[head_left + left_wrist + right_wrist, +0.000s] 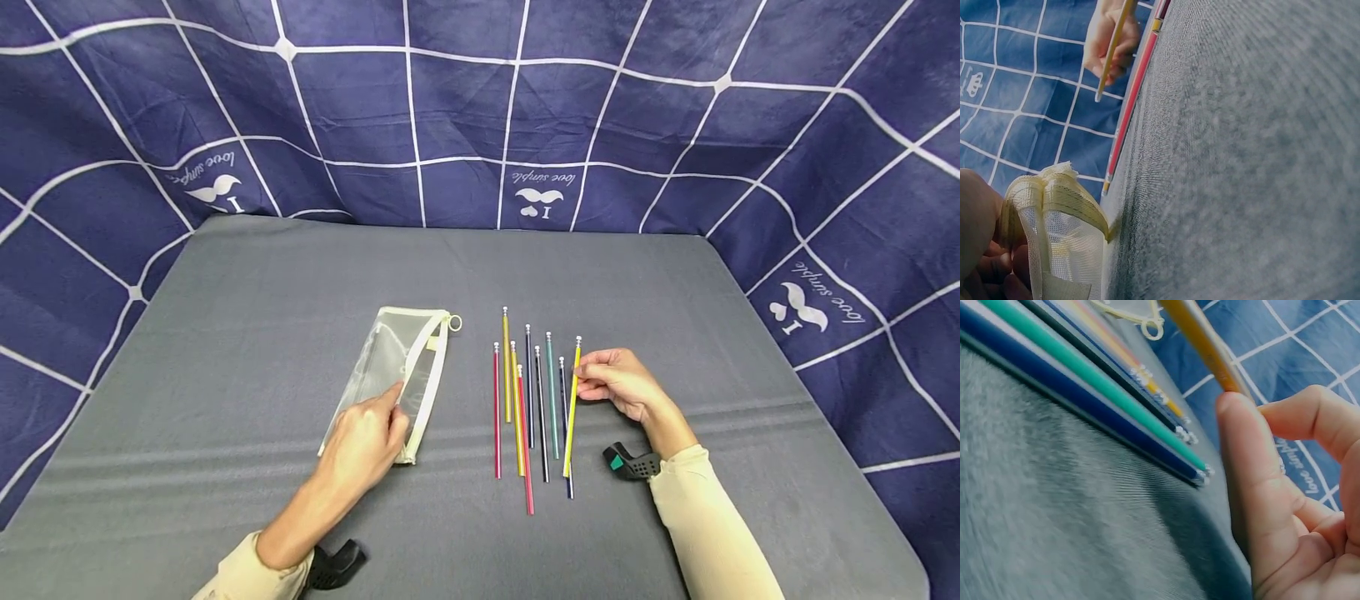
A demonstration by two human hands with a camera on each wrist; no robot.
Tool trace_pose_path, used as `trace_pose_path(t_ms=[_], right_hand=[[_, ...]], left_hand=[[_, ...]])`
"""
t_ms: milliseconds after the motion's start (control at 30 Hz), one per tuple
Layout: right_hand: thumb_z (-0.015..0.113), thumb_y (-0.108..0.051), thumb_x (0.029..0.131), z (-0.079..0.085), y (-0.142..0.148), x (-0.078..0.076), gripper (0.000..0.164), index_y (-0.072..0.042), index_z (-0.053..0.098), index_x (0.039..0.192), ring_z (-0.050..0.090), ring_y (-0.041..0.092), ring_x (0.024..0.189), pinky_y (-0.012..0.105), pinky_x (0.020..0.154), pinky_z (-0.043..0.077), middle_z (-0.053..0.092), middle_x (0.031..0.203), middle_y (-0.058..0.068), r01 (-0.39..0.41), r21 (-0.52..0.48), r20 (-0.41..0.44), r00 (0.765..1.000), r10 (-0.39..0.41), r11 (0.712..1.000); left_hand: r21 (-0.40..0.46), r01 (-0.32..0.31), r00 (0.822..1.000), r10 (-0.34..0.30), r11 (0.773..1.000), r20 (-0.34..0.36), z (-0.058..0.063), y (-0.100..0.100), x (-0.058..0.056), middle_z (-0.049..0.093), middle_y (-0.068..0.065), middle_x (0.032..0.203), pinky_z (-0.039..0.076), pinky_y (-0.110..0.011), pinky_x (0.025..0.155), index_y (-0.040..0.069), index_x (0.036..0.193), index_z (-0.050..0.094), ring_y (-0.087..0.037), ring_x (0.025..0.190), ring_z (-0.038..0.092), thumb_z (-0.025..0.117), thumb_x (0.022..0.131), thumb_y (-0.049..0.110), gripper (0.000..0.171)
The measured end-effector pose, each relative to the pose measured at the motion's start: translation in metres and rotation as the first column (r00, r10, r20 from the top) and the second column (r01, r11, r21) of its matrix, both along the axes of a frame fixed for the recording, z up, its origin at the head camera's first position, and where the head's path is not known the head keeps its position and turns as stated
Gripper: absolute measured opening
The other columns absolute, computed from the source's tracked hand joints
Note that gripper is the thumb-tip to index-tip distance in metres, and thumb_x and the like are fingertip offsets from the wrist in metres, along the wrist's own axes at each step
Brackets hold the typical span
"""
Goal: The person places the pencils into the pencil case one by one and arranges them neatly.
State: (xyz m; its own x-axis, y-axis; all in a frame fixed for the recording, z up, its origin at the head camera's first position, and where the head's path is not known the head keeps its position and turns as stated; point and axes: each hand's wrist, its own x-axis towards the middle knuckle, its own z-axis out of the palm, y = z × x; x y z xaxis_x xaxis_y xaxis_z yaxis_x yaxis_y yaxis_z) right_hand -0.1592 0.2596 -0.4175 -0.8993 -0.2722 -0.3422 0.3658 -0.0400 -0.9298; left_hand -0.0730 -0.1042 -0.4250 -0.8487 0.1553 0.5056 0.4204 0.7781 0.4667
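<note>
My right hand (618,379) pinches a yellow pencil (573,408) between thumb and fingers, its white-tipped end pointing away from me. In the right wrist view the thumb presses along that pencil (1204,347). On my left lies a see-through mesh pencil pouch (375,367) with a cream zipper edge. My left hand (360,437) grips its edge, index finger stretched along the zipper side; in the left wrist view curled fingers (1007,275) sit beside the raised pouch end (1060,206). Between the hands lie several pencils, among them a red pencil (497,417) and a green pencil (552,400).
A grey cloth covers the table (262,283). Behind and around it hangs a blue curtain (465,108) with white grid lines. A ring pull (455,322) sticks out from the pouch's far corner. Black wrist straps (633,463) are on both forearms.
</note>
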Motion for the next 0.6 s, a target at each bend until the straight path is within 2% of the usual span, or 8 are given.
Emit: trace_pose_path(t_ms=[233,600], right_hand=[[0.054,0.012,0.086,-0.005,-0.01,-0.007,0.021,-0.003,0.067,0.08,0.068,0.011,0.059,0.022,0.058,0.055,0.067,0.069,0.007,0.05,-0.023,0.004,0.999,-0.05,0.998],[0.05,0.014,0.089,-0.005,-0.032,-0.016,0.023,-0.003,0.064,0.082,0.069,0.013,0.061,0.023,0.061,0.056,0.068,0.071,0.008,0.048,-0.093,-0.012,0.999,-0.05,0.995]], left_hand=[[0.001,0.01,1.0,-0.01,1.0,-0.021,0.0,0.0,-0.001,0.071,-0.017,0.082,0.052,-0.049,0.061,-0.008,0.11,0.069,-0.037,0.069,0.068,0.057,0.077,-0.002,0.036],[0.006,0.004,1.0,-0.004,1.0,-0.021,0.0,0.0,0.0,0.071,-0.018,0.084,0.052,-0.05,0.061,-0.008,0.109,0.07,-0.037,0.07,0.069,0.057,0.078,-0.002,0.035]])
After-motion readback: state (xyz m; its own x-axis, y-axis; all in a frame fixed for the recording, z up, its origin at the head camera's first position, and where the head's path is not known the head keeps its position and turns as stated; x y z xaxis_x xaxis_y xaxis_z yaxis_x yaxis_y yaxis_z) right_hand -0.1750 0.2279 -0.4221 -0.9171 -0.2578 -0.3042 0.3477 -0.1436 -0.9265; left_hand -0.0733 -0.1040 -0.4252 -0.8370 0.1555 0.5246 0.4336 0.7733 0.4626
